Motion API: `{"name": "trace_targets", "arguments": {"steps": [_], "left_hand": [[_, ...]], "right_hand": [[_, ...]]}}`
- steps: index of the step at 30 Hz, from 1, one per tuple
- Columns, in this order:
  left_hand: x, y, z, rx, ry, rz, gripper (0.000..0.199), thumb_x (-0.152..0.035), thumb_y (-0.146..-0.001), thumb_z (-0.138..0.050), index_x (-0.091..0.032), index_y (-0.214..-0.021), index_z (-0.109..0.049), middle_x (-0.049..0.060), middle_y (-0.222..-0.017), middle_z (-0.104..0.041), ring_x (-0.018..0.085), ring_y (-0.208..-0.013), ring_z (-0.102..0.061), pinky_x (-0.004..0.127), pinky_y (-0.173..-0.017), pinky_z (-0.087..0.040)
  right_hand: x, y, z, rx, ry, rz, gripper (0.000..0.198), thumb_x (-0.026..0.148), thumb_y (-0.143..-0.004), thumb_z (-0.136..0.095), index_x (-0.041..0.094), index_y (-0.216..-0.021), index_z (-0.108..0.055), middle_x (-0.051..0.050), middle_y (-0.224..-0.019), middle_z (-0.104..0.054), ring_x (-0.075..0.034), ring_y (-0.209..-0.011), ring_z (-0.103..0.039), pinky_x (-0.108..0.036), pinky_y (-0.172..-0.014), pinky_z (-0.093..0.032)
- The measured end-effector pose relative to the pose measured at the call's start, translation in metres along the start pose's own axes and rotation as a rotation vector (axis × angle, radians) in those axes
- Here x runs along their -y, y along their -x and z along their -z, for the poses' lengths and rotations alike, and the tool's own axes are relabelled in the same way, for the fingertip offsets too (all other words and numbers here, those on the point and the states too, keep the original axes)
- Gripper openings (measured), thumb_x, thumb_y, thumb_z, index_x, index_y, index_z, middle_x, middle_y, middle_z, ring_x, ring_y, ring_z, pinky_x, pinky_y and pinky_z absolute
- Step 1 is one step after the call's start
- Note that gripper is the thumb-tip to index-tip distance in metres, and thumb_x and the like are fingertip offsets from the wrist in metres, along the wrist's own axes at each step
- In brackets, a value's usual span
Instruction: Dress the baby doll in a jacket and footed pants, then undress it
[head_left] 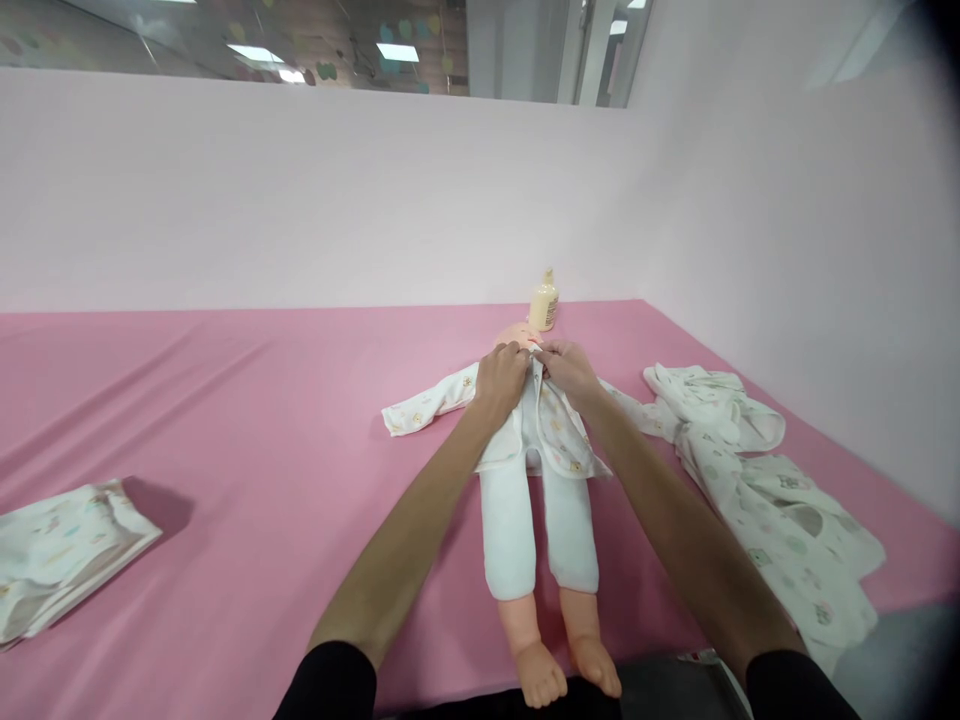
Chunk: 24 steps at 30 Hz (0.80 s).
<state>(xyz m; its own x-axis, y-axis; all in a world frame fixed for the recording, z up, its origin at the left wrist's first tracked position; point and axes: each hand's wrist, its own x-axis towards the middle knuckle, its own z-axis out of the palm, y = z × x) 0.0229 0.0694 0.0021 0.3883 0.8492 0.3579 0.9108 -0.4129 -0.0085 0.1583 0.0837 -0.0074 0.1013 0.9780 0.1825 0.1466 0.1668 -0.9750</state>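
Note:
A baby doll (508, 530) lies on its back on a pink-covered table, feet toward me at the front edge. It has on a white printed baby jacket (564, 425), whose front hangs apart below the collar. At the doll's neck, my left hand (504, 378) pinches one side of the jacket's collar. Close beside it, my right hand (566, 365) pinches the other side with thumb and finger. The jacket's sleeves stretch out to both sides. My hands cover part of the doll's head and the collar, so any fastener there is hidden.
Behind the doll's head stands a cream pump bottle (544, 303). Crumpled white printed baby clothes (780, 520) lie to the right, near a sleeve end. A folded printed cloth (71, 550) is at the far left. White walls (300, 200) border the pink table (262, 450).

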Motion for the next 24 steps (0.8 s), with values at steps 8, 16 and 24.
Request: {"name": "trace_targets", "arguments": {"steps": [8,16,24], "left_hand": [[0.001,-0.001,-0.002,-0.005,0.045,0.016,0.033,-0.014,-0.100,-0.035,-0.017,-0.109,-0.066,0.013,-0.108,-0.064,0.025,-0.107,-0.058,0.034,-0.082,-0.045],[0.002,-0.003,-0.008,-0.041,0.061,-0.027,0.033,-0.012,-0.100,-0.034,-0.017,-0.102,-0.066,0.012,-0.110,-0.065,0.025,-0.108,-0.058,0.033,-0.085,-0.044],[0.002,-0.003,-0.007,-0.028,0.070,-0.060,0.033,-0.013,-0.100,-0.034,-0.018,-0.106,-0.066,0.012,-0.113,-0.065,0.025,-0.110,-0.057,0.033,-0.087,-0.044]], "right_hand": [[0.015,0.005,0.015,0.204,0.026,0.033,0.026,0.022,-0.089,-0.061,0.015,-0.064,-0.065,-0.003,-0.066,-0.062,-0.012,-0.063,-0.054,-0.025,-0.062,-0.046],[0.006,-0.001,0.018,0.173,-0.271,-0.173,0.019,0.019,-0.088,-0.068,0.013,-0.069,-0.067,-0.005,-0.067,-0.065,-0.011,-0.063,-0.060,-0.023,-0.065,-0.052],[0.010,-0.001,0.015,0.128,-0.273,-0.242,0.022,0.012,-0.088,-0.068,0.013,-0.067,-0.063,-0.002,-0.061,-0.062,-0.008,-0.056,-0.055,-0.020,-0.055,-0.047]]}}
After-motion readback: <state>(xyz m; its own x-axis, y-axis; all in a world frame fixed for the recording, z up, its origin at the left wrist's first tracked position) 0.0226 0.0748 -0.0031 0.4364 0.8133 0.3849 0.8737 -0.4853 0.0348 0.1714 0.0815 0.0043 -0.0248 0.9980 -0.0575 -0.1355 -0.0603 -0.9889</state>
